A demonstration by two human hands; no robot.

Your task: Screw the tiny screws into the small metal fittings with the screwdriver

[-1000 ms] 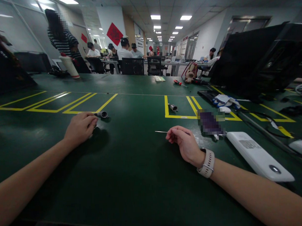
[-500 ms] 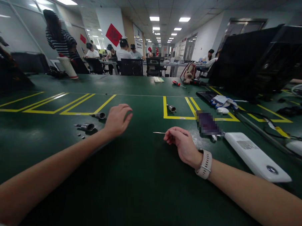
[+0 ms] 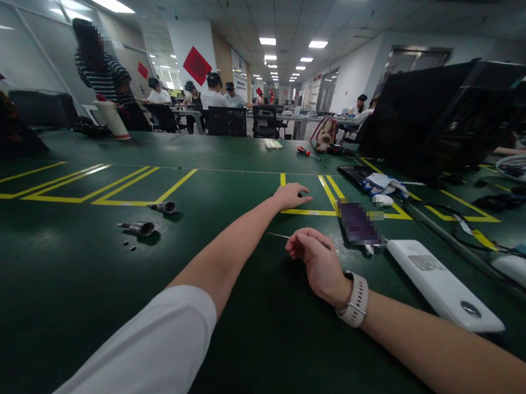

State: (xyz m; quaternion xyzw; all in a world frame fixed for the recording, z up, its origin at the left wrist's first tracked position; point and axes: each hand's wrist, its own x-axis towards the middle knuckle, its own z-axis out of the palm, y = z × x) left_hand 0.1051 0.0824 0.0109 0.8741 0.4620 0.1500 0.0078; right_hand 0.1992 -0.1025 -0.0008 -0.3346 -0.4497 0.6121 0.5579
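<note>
My left hand (image 3: 292,197) reaches over the yellow-taped box right of centre, its fingers stretched and apart. It covers the spot where a small metal cup-shaped part lay, and that part is hidden now. My right hand (image 3: 313,258), wearing a pale watch, is closed around a slim screwdriver (image 3: 278,235). The thin shaft points left, and most of the dark handle is hidden in the palm. On the left lie two metal cup-shaped parts with thin shafts, one nearer (image 3: 141,228) and one farther (image 3: 164,207). Small nut-like pieces (image 3: 132,248) lie by the nearer one.
A blurred phone (image 3: 359,223) and a white power bank (image 3: 443,285) lie to the right on the green table (image 3: 235,361). Beyond them are a glove (image 3: 383,186), a white mouse (image 3: 382,200), cables and a black monitor (image 3: 433,108). A red screwdriver (image 3: 307,152) lies farther back.
My left hand has moved right, from beside the metal parts on the left to the taped box, over the part there. My right hand stays nearly in place with the screwdriver.
</note>
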